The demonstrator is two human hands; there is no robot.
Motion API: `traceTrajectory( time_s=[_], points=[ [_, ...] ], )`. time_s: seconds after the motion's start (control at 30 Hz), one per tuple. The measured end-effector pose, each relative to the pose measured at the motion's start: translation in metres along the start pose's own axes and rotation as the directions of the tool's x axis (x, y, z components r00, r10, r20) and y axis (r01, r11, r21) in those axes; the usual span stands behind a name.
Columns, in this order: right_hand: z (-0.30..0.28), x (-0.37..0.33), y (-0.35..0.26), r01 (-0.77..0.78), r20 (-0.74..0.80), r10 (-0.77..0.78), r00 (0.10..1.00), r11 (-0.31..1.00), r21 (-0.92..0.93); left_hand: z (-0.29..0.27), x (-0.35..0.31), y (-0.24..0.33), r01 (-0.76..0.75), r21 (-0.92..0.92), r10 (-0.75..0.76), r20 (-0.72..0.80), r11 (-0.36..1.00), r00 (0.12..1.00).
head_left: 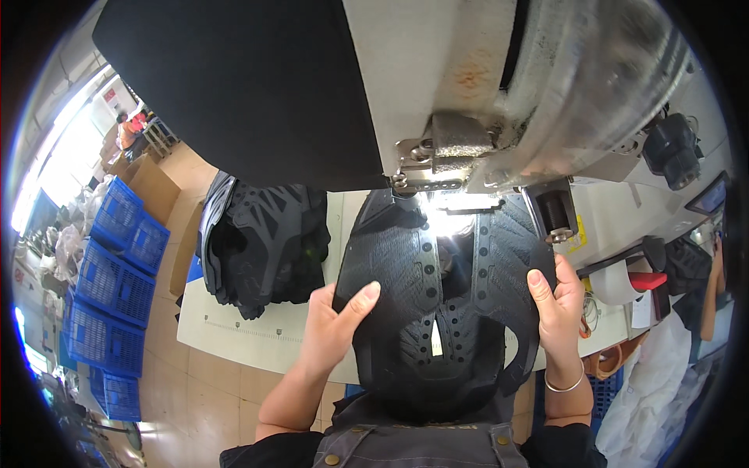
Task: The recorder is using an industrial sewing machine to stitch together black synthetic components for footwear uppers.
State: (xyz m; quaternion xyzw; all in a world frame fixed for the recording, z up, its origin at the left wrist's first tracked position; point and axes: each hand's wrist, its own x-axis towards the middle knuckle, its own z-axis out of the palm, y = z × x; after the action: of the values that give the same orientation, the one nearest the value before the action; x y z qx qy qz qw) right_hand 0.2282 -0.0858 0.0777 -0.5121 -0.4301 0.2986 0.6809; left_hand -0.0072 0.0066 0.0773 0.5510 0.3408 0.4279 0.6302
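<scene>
Both my hands hold a black shoe upper (390, 312), a flat moulded piece with rows of eyelet holes and a textured surface. My left hand (335, 324) grips its left edge, thumb on top and fingers beneath. On the opposite edge, my right hand (555, 304) holds it the same way. The far end of the upper lies under the head of a large white machine (437, 62), where a bright lamp glares and hides detail. A stack of similar black uppers (269, 242) sits on the worktable to the left.
The pale worktable (234, 331) has a curved front edge. Blue plastic crates (113, 285) stand in a row on the tiled floor at left. A dark cylinder (555, 214) hangs from the machine near my right hand. Other people (129, 132) are farther off.
</scene>
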Motion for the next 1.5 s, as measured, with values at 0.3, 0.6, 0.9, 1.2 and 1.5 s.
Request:
traceTrajectory(
  time_s=[0.3,0.6,0.9,1.2,1.5],
  points=[
    [0.005,0.026,0.005,0.013,-0.012,-0.013,1.000,1.000,-0.003,-0.006,0.036,0.015,-0.088,0.062,0.086,0.042,0.994,0.995],
    [0.014,0.053,0.003,0.088,-0.073,-0.094,0.993,0.993,-0.080,-0.004,0.064,0.020,-0.093,0.071,0.096,-0.038,0.993,0.995],
    [0.008,0.063,0.013,0.109,-0.054,-0.116,0.992,0.986,-0.124,-0.003,0.073,0.024,-0.039,-0.053,0.040,0.021,0.998,0.999],
    [-0.011,0.124,0.045,0.015,0.075,-0.018,0.997,0.999,0.040,-0.011,0.104,0.047,-0.466,0.444,0.594,-0.210,0.765,0.777],
    [0.000,0.059,0.049,0.053,0.221,0.047,0.974,0.902,-0.427,-0.180,0.051,0.063,-0.055,0.293,0.223,-0.578,0.954,0.785]
  ],
)
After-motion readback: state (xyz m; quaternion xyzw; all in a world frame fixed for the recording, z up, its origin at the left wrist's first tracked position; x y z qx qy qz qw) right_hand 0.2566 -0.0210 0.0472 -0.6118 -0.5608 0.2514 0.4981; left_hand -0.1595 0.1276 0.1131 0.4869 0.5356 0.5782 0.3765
